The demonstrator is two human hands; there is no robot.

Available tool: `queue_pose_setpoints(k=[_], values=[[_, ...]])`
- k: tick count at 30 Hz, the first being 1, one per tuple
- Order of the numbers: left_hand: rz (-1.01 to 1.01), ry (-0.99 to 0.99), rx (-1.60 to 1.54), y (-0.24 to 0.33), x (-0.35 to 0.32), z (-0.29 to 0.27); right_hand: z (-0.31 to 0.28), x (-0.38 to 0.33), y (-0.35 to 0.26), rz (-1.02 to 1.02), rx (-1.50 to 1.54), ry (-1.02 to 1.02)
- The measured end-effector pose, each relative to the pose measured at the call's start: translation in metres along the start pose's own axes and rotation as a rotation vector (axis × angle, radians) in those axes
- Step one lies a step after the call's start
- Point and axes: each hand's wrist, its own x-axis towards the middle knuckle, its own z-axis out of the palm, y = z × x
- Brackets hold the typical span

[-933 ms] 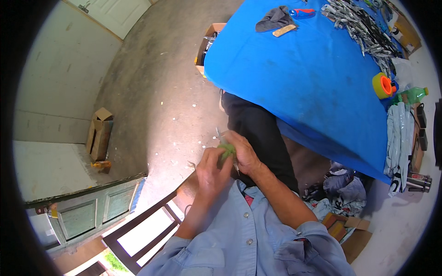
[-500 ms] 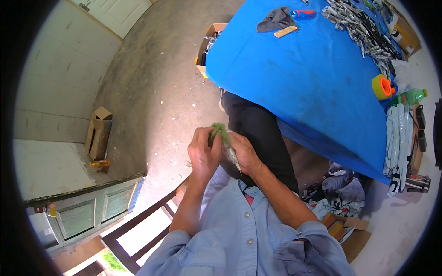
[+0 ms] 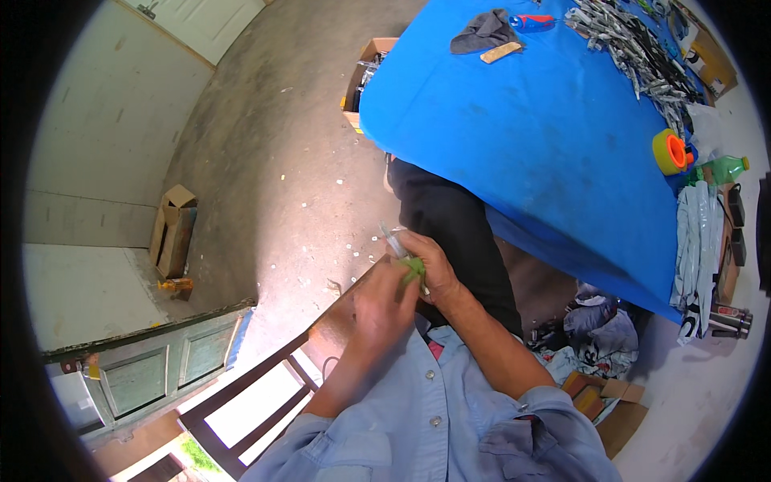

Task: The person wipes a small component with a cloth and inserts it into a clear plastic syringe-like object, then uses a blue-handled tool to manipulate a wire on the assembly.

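Both my hands meet in front of my chest, over my lap. My right hand (image 3: 430,265) grips a small clear plastic piece (image 3: 391,238) that sticks out past its fingers toward the floor. Between the two hands is a small light-green strip (image 3: 414,269). My left hand (image 3: 381,305) is closed against it from below, fingers curled around the green strip. How the clear piece and the green strip join is hidden by my fingers.
A blue-covered table (image 3: 554,153) fills the upper right, bearing a grey cloth (image 3: 482,34), a wooden stick (image 3: 501,52), a pile of grey and white parts (image 3: 634,48) and a yellow-orange tape roll (image 3: 671,151). Cardboard boxes (image 3: 365,76) stand on the concrete floor; a wooden chair frame (image 3: 265,386) is at my left.
My hands rose slightly half a second ago and have now dropped back and to the right. The green strip stays pinched between them, with the clear piece now showing beyond my right fingers.
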Motion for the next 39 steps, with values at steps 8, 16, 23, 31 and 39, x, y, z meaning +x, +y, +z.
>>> queue_pose_setpoints(k=[8, 16, 23, 31, 39], values=[[-0.017, 0.080, 0.017, -0.026, 0.025, 0.008, -0.002, 0.009, 0.006, -0.077, 0.084, 0.044], [-0.308, 0.229, -0.139, -0.071, 0.033, -0.008, 0.000, 0.000, 0.002, 0.043, 0.057, -0.009], [-0.368, 0.100, -0.196, -0.029, 0.014, -0.025, 0.003, 0.004, 0.001, -0.003, -0.019, 0.056], [-0.076, 0.082, -0.012, -0.011, 0.007, 0.005, 0.006, -0.003, -0.001, -0.053, 0.102, 0.024], [-0.073, 0.144, 0.037, -0.027, 0.035, 0.008, -0.007, 0.016, 0.016, -0.130, 0.030, 0.104]])
